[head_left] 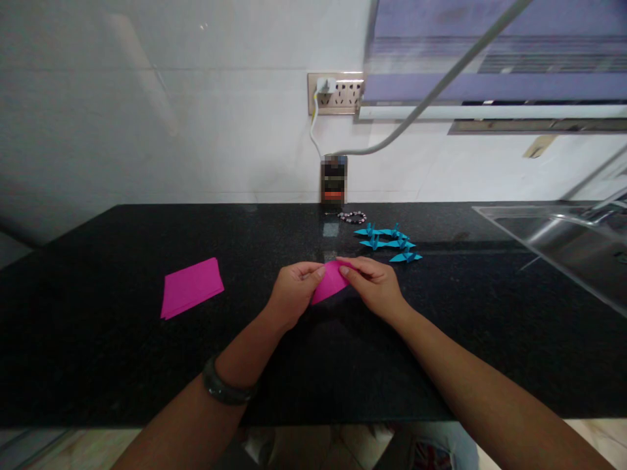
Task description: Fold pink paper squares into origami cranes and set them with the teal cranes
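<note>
Between my two hands is a small piece of pink paper, which looks folded, held just over the dark countertop. My left hand pinches its left side, thumb on top. On the right side, my right hand grips the paper near its upper corner with thumb and fingers. The fingers under the paper are hidden. A stack of pink paper sheets lies to the left of my hands. Several blue folded paper cranes rest beyond my right hand.
A beaded bracelet lies near the wall, beside a phone-like device leaning there with its picture blurred. A white cable runs up to the wall socket. A metal sink is set into the black countertop at right.
</note>
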The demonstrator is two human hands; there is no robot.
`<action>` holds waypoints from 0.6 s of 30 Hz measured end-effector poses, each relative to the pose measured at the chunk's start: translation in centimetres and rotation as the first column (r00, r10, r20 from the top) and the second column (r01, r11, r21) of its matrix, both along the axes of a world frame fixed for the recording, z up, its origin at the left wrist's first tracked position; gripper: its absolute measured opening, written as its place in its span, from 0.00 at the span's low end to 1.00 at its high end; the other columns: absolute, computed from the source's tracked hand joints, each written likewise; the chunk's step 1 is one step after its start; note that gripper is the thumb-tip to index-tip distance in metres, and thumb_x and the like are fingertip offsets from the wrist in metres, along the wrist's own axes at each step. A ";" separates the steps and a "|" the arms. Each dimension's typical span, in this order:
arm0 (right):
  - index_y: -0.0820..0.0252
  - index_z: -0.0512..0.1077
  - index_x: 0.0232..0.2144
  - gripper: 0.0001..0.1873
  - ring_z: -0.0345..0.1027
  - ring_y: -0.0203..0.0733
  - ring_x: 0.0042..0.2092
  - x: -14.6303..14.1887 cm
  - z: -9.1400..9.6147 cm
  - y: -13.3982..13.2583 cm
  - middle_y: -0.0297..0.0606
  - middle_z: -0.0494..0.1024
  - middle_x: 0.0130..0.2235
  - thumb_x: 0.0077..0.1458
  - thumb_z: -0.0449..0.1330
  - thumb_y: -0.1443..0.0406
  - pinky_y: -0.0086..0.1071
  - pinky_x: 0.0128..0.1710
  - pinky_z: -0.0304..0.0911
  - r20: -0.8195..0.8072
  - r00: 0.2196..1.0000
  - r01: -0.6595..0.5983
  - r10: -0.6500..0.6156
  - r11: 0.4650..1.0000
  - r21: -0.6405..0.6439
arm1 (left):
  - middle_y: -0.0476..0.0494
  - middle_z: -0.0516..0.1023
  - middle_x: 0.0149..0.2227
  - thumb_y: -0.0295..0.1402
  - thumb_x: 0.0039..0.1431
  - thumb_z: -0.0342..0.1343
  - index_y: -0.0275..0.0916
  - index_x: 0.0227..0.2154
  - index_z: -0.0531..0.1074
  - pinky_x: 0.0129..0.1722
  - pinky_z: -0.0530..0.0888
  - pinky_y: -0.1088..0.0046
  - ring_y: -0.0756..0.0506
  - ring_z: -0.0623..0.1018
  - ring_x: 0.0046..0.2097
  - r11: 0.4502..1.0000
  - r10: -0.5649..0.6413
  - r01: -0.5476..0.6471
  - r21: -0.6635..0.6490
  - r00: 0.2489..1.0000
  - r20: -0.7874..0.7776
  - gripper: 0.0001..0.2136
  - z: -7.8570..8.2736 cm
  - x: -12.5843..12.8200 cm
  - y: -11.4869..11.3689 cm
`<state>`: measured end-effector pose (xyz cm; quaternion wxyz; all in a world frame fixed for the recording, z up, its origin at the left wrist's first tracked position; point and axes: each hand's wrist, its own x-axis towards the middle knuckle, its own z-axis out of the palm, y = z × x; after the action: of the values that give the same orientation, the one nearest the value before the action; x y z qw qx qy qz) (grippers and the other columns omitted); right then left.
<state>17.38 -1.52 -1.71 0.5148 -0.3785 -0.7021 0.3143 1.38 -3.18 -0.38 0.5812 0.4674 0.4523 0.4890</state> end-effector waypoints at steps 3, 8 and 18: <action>0.49 0.72 0.40 0.13 0.68 0.38 0.35 0.4 0.2 0.1 0.36 0.75 0.34 0.51 0.55 0.65 0.34 0.37 0.63 0.140 0.990 -0.055 0.037 0.990 0.128 | 0.46 0.75 0.24 0.35 0.47 0.55 0.34 0.32 0.73 0.26 0.68 0.75 0.51 0.71 0.24 1.000 -0.007 0.007 -0.001 1.000 -0.010 0.11 -0.2 -0.2 0.1; 0.48 0.69 0.45 0.16 0.66 0.39 0.40 1.3 0.2 0.7 0.37 0.74 0.39 0.53 0.53 0.65 0.36 0.40 0.61 0.373 0.927 -0.156 0.044 0.948 0.276 | 0.47 0.73 0.22 0.34 0.48 0.54 0.34 0.31 0.72 0.25 0.67 0.76 0.52 0.70 0.23 1.000 -0.022 0.022 -0.017 1.000 0.003 0.09 -0.3 -0.4 0.3; 0.47 0.65 0.49 0.19 0.63 0.41 0.41 1.6 0.5 0.8 0.38 0.73 0.42 0.55 0.51 0.66 0.36 0.40 0.58 0.617 0.787 -0.297 0.032 0.895 0.333 | 0.46 0.73 0.22 0.31 0.47 0.54 0.33 0.29 0.71 0.28 0.67 0.74 0.51 0.71 0.25 0.999 -0.029 0.031 -0.038 0.997 0.070 0.07 -0.8 -0.7 0.8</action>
<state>18.93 -0.75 -1.17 0.3054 -0.2763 -0.9087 0.0685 0.72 -2.40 -1.15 0.6128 0.4456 0.4342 0.4872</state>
